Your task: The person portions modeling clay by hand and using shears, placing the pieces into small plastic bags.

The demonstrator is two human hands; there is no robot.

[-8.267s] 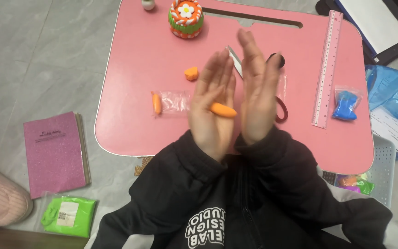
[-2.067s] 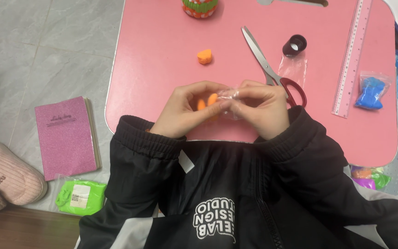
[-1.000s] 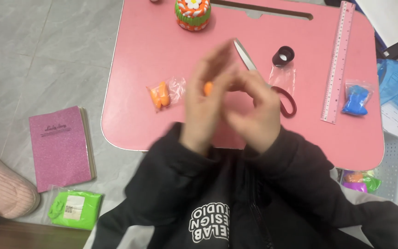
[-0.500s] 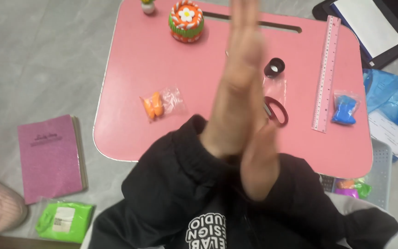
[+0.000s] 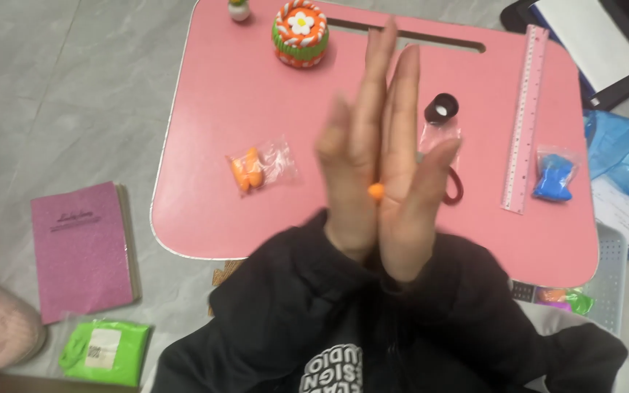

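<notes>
Two hands stand palm to palm above the near middle of the pink table (image 5: 205, 131), fingers flat and pointing to the far side. The left hand (image 5: 351, 167) and the right hand (image 5: 413, 175) press a small orange clay piece (image 5: 376, 191) between them; only a dab of it shows at the seam, low near the heels of the palms. Neither hand curls or grips: both lie flat and open, squeezing the lump from the sides.

Half a second ago the palms stood staggered, one reaching farther than the other; now the fingertips are nearly level again. A second ago they were a blur over the same spot, and two seconds ago the fingers pinched orange clay at a clear bag low over the table. That back-and-forth sliding reads as rolling, so the lump is probably being shaped into a ball or a strand.

Left of the hands, on the table, lies a small clear bag of orange clay (image 5: 256, 169). At the far edge stands a striped orange and green clay cake (image 5: 301, 33). To the right lie a pink ruler (image 5: 524, 120) and a bag of blue clay (image 5: 553, 175). The scissors' red handle (image 5: 454, 191) peeks out beside the right hand.
</notes>
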